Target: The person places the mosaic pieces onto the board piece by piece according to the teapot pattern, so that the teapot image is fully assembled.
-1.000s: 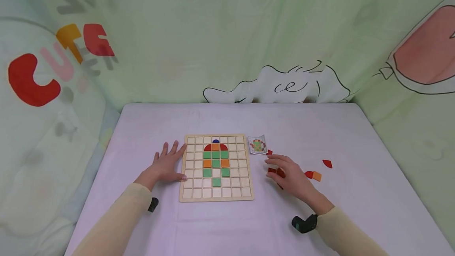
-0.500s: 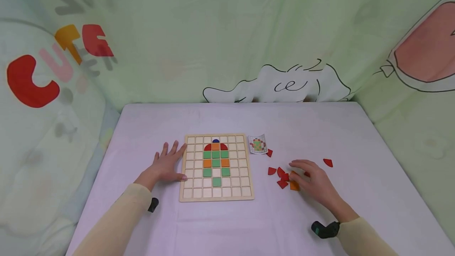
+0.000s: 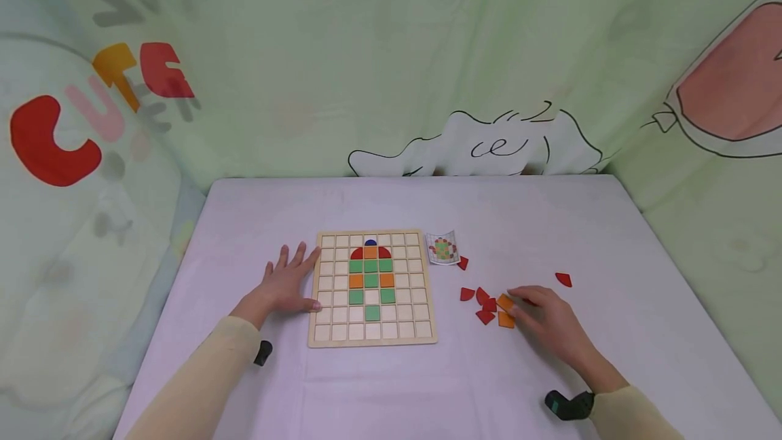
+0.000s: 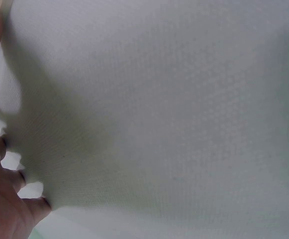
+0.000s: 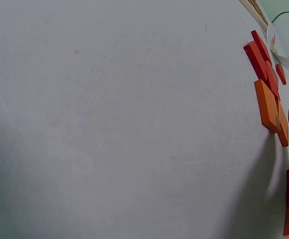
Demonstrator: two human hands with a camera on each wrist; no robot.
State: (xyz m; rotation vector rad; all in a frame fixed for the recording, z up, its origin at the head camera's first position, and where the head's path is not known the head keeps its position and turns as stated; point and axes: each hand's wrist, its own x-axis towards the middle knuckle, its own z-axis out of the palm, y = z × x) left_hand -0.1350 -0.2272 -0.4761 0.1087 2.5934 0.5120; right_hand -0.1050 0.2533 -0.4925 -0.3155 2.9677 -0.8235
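On the counter (image 3: 366, 392), beside the red quarter-round tiles (image 3: 485, 318), I'd nudge the farther orange square tile (image 3: 504, 301) flat and gently, fingers of my left hand (image 3: 287, 286) spread at the gridded board (image 3: 373, 332), the tile lying at my right hand (image 3: 552, 324)'s fingers, whether pinched I cannot tell.

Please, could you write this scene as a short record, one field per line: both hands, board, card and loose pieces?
left hand: fingers spread, touching the left edge of the wooden board
right hand: fingertips at two loose orange squares; grip unclear
board: seven green squares, three orange squares, two red pieces, one blue piece
card: printed, right of board
loose pieces: those orange squares, several loose red pieces
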